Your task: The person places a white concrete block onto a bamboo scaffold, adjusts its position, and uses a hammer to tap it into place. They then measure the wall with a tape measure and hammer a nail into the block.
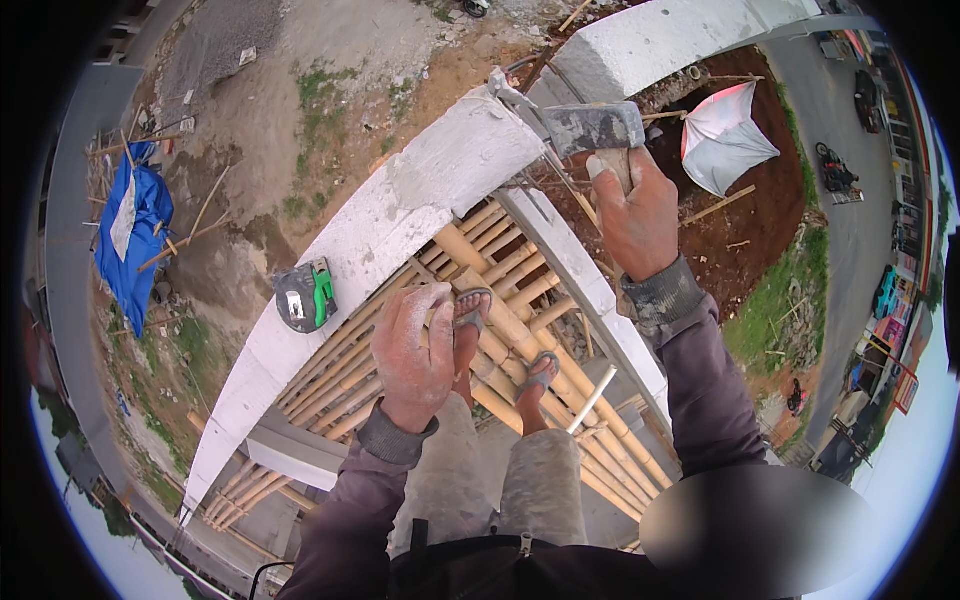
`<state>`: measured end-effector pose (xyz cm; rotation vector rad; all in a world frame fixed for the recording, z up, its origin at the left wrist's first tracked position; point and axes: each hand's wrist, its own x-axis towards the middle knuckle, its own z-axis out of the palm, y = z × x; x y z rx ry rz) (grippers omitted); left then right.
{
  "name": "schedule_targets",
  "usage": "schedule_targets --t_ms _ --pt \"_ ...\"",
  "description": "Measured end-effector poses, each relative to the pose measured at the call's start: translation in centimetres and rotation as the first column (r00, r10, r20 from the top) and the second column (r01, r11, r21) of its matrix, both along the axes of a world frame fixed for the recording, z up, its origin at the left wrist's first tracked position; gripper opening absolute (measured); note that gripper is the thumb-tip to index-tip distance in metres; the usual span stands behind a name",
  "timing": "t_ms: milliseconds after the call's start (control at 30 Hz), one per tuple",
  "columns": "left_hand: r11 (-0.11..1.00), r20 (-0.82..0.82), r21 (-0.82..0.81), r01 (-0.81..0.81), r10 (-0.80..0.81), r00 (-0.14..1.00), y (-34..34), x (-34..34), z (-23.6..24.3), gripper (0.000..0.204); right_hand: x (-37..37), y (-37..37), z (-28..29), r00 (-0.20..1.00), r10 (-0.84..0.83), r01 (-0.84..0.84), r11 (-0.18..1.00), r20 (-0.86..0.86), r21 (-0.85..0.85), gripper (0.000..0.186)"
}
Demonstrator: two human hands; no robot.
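My right hand [640,212] is wrapped round the wooden handle [622,168] of a tool with a flat, grey, cement-stained rectangular head [597,128]. Its exact kind is unclear. The head is near the corner of a pale, plastered wall top [445,165]. Lower and to the left, my dusty left hand [412,350] is closed above the bamboo poles, its thumb against the curled fingers. Whatever it may hold is mostly hidden. Left of that hand, a rounded grey tool with a green grip [307,295] lies on the wall top.
My sandalled feet [540,375] stand on a platform of bamboo poles [510,345], with gaps showing ground far below. A grey concrete beam [575,260] runs along the right. Another white wall section [660,45] curves beyond the corner. A blue tarp [140,225] and a pale sheet [727,140] are below.
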<state>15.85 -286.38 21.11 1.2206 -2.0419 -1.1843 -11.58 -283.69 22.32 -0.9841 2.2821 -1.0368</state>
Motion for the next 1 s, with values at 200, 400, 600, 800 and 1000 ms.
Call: schedule_targets --t_ms 200,400,600,800,1000 --pt "0.875 0.616 -0.471 0.114 0.234 0.752 -6.7 8.1 1.7 0.061 4.2 0.2 1.2 0.971 0.163 -0.190 0.970 -0.173 -0.152 0.030" --pt "0.996 0.546 -0.034 -0.083 0.088 0.833 -7.3 9.6 -0.4 0.092 11.1 -0.9 -0.7 0.910 0.390 -0.394 0.919 -0.138 -0.002 0.038" --pt "0.987 0.559 -0.155 -0.050 0.130 0.819 -6.7 9.4 -1.3 0.095 8.7 -2.4 -2.2 0.989 0.130 -0.129 0.991 -0.063 0.018 0.036" --pt "0.990 0.590 -0.093 -0.106 0.140 0.795 -7.1 9.2 -0.4 0.089 12.4 -2.5 -2.2 0.840 0.539 -0.542 0.839 0.070 0.041 0.031" --pt "0.982 0.540 0.007 -0.191 0.156 0.827 -4.6 14.9 2.7 0.082 15.0 -5.6 -2.6 0.831 0.534 -0.510 0.844 -0.159 0.165 0.025"
